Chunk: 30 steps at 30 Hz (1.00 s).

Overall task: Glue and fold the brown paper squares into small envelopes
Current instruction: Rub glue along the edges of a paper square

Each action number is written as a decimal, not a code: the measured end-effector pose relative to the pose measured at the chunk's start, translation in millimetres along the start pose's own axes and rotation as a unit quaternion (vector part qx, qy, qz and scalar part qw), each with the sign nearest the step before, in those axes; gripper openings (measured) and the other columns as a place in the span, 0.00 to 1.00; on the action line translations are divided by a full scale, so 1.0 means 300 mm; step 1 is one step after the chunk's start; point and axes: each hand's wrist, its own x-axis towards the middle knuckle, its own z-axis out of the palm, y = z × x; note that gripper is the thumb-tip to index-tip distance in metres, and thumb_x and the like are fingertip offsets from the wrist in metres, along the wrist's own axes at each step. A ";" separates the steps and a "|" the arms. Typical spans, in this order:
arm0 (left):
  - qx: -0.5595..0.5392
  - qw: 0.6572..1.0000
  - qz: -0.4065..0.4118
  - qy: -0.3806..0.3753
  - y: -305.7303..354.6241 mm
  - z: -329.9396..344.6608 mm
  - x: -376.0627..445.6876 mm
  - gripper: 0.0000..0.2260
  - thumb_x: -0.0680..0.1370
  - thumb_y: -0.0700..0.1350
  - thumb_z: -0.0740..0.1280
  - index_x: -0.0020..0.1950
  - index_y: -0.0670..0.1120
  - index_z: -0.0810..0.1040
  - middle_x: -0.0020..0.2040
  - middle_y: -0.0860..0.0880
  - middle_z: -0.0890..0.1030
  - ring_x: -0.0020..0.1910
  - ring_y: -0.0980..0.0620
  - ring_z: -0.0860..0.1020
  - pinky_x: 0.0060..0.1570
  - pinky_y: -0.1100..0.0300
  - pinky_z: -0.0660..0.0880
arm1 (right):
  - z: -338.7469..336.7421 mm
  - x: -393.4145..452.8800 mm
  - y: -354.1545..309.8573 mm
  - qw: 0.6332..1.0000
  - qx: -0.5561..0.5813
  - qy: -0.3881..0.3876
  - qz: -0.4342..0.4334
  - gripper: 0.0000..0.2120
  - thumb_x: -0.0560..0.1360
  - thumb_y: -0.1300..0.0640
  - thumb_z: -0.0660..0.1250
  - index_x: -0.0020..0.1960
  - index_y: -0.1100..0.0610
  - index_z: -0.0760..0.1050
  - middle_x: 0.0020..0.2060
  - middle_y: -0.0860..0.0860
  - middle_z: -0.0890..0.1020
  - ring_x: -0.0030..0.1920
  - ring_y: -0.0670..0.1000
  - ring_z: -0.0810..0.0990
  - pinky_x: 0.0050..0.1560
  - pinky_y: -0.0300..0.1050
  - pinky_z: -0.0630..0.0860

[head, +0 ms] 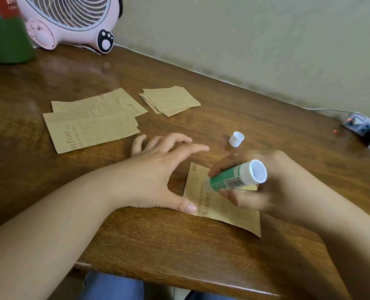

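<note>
pressing its thumb on the left edge of a brown printed paper square (224, 207), the left hand (158, 172) lies flat with fingers spread and relaxed on the glossy wooden table (179, 252). at ten o'clock from that sheet lie larger printed sheets (91, 124); at twelve o'clock, a fanned stack of small squares (171, 100). the right hand (272, 187) grips a green-and-white glue stick (236, 176), its tip on the square's upper part. the white cap (236, 139) stands at one o'clock.
</note>
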 end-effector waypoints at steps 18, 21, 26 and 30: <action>0.028 0.998 0.007 -0.064 -0.009 -0.021 -0.004 0.26 0.64 0.73 0.65 0.60 0.77 0.61 0.71 0.69 0.48 0.70 0.65 0.39 0.70 0.44 0.31 | 0.055 0.034 -0.007 0.995 0.022 -0.096 -0.023 0.14 0.68 0.62 0.72 0.52 0.52 0.80 0.42 0.43 0.82 0.40 0.40 0.79 0.40 0.27 0.70; 0.022 0.997 -0.008 -0.073 -0.007 -0.020 0.000 0.21 0.64 0.72 0.66 0.51 0.78 0.58 0.71 0.69 0.46 0.68 0.67 0.38 0.70 0.45 0.32 | 0.056 0.050 0.022 0.996 -0.008 -0.082 -0.017 0.13 0.68 0.59 0.71 0.52 0.52 0.80 0.44 0.43 0.82 0.42 0.40 0.79 0.41 0.29 0.72; 0.042 0.996 -0.024 -0.077 -0.012 -0.014 0.006 0.37 0.64 0.72 0.65 0.69 0.72 0.52 0.71 0.69 0.44 0.68 0.66 0.38 0.70 0.49 0.30 | 0.034 0.073 0.071 0.999 -0.030 -0.037 0.015 0.11 0.70 0.59 0.72 0.52 0.51 0.81 0.45 0.43 0.83 0.45 0.40 0.79 0.45 0.32 0.74; 0.050 0.995 -0.026 -0.081 -0.011 -0.014 0.008 0.39 0.65 0.72 0.65 0.72 0.70 0.52 0.71 0.68 0.44 0.69 0.66 0.37 0.69 0.50 0.28 | 0.015 0.067 0.098 0.997 -0.073 -0.006 0.036 0.10 0.70 0.60 0.72 0.50 0.49 0.81 0.44 0.41 0.82 0.45 0.40 0.79 0.44 0.31 0.74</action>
